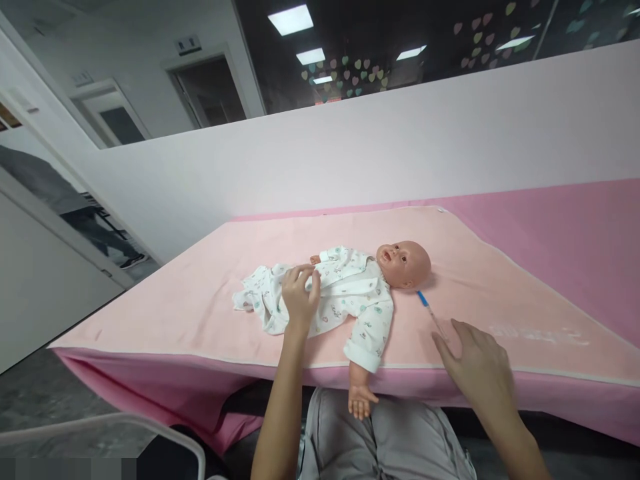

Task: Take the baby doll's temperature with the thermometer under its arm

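Where pale-pink cloth overlies a pink-covered table below a white wall, a bald plastic baby doll in white printed clothing lies beneath the left hand, loosely curled, released; right hand, unclenched, beside a slender blue-tipped stick, contact unclear.

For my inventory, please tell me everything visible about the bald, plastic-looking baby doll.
The bald, tan baby doll looks like smooth plastic. It wears a white cloth outfit with small coloured prints. It lies on its back on the pale pink cloth, head towards picture right; one arm reaches past the near edge, palm open. No feet show. The left hand is over its middle; contact is unclear.
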`<move>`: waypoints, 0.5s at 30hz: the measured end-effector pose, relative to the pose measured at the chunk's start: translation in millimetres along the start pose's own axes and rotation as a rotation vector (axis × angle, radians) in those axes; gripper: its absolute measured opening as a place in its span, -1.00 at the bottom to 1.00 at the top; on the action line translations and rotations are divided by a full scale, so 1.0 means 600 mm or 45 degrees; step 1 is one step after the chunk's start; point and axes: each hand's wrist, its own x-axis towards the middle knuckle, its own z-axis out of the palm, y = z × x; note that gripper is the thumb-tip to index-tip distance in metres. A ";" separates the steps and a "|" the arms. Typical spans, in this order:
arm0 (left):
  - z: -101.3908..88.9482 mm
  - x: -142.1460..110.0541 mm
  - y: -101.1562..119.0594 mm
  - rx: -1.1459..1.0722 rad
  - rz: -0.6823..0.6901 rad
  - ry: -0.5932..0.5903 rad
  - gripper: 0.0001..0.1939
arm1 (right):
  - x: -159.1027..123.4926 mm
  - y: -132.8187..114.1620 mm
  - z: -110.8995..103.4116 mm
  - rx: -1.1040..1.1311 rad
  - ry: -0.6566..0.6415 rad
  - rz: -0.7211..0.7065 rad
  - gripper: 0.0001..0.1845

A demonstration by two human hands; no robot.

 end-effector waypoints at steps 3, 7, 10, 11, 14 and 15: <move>0.043 0.049 0.009 -0.344 0.042 -0.452 -0.78 | -0.013 0.020 0.014 -0.057 -0.001 -0.020 -0.59; 0.093 0.068 0.001 -0.498 0.021 -0.941 -0.71 | -0.005 0.020 0.017 -0.012 0.031 0.016 -0.66; 0.107 0.060 -0.020 -0.650 -0.247 -0.739 -0.64 | 0.007 0.013 -0.006 -0.042 0.077 0.158 -0.65; 0.108 0.058 -0.028 -0.708 -0.349 -0.662 -0.63 | 0.013 0.008 -0.020 -0.053 0.106 0.225 -0.65; 0.108 0.057 -0.042 -0.862 -0.583 -0.526 -0.64 | 0.038 -0.016 -0.076 -0.007 0.245 0.354 -0.71; 0.108 0.058 -0.044 -0.901 -0.625 -0.512 -0.65 | 0.050 -0.028 -0.094 0.045 0.300 0.341 -0.74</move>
